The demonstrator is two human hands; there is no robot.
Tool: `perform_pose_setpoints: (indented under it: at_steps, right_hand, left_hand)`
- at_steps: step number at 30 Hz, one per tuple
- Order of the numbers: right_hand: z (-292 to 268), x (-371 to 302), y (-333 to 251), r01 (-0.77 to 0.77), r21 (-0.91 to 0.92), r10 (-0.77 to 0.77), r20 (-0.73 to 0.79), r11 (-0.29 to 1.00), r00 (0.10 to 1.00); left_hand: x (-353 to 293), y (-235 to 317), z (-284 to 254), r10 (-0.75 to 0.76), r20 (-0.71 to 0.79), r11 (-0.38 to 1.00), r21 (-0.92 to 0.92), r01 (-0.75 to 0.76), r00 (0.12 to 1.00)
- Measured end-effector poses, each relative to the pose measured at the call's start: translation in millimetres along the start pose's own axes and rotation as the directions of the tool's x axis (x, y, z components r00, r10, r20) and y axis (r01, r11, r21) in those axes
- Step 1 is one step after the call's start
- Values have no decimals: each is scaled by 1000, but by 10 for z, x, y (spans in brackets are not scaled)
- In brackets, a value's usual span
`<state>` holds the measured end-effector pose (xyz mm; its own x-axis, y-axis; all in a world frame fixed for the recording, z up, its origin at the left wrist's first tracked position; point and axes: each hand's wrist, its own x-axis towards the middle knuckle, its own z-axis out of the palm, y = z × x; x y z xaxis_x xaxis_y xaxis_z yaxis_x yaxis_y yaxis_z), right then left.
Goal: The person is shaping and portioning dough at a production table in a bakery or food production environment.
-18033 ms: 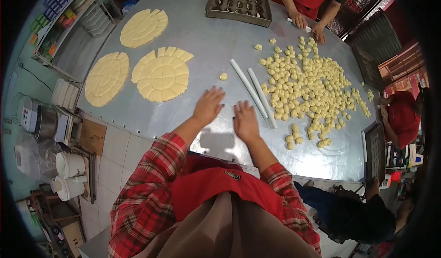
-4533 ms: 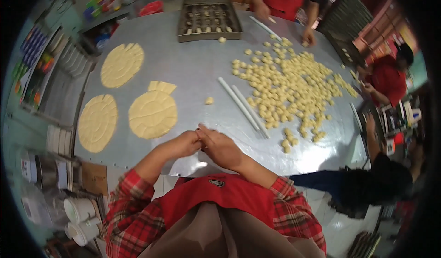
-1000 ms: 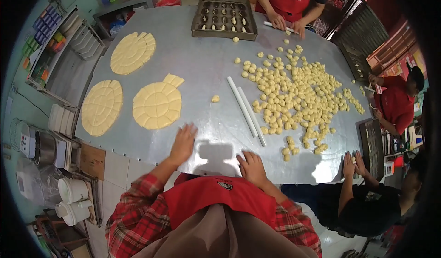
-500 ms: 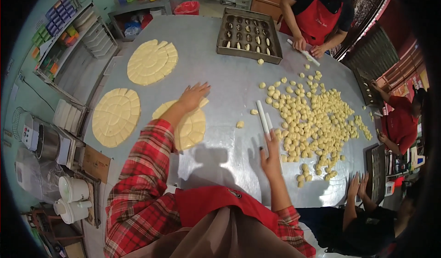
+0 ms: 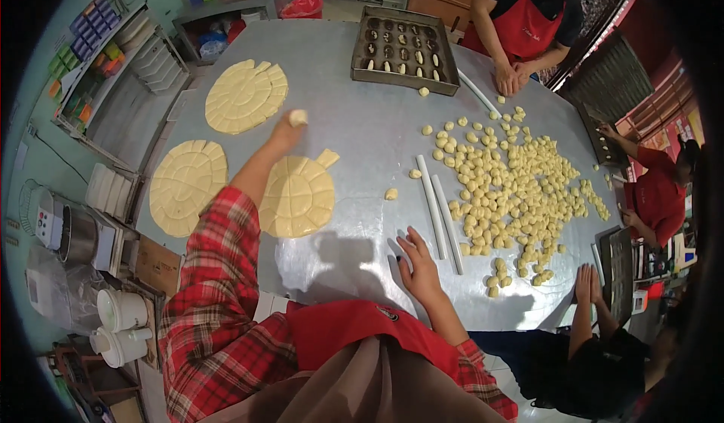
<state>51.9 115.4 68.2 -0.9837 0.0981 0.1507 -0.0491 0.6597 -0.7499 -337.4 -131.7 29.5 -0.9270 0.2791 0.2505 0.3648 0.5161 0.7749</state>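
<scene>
My left hand (image 5: pixel 284 135) is over the far edge of the middle dough round, its fingers closed on a pale dough piece (image 5: pixel 299 118). Below it lies the scored dough round (image 5: pixel 298 197), with one cut piece (image 5: pixel 327 157) jutting from its far right edge. My right hand (image 5: pixel 420 276) hovers or rests near the table's front, fingers spread, holding nothing. Just right of it two white rods (image 5: pixel 432 208) lie side by side on the metal table (image 5: pixel 354 136). A small dough ball (image 5: pixel 391 194) sits left of the rods.
Two more scored dough rounds (image 5: pixel 246 96) lie at the left. Many dough balls (image 5: pixel 520 189) cover the right side. A baking tray (image 5: pixel 407 50) with filled pieces stands at the back. Co-workers' hands (image 5: pixel 513 78) work around the far and right edges; another tray (image 5: pixel 617 272) is at right.
My left hand has moved left and away from me, now with a dough piece in it. My right hand has come off the white rods toward me. The far co-worker's rod now lies on the table.
</scene>
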Motion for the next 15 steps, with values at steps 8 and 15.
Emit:
perform_pose_setpoints:
  at_steps: [8,15]
  right_hand:
    - [-153,180,-541,335,-270,-363,-57,903,930]
    - [-223,-342,-252,301,-211,-272,155,930,950]
  left_hand:
    - [-2063,1984,341,146,790,898,-358,255,595]
    - [-2668,2127,408,251,701,956,-286,-60,667]
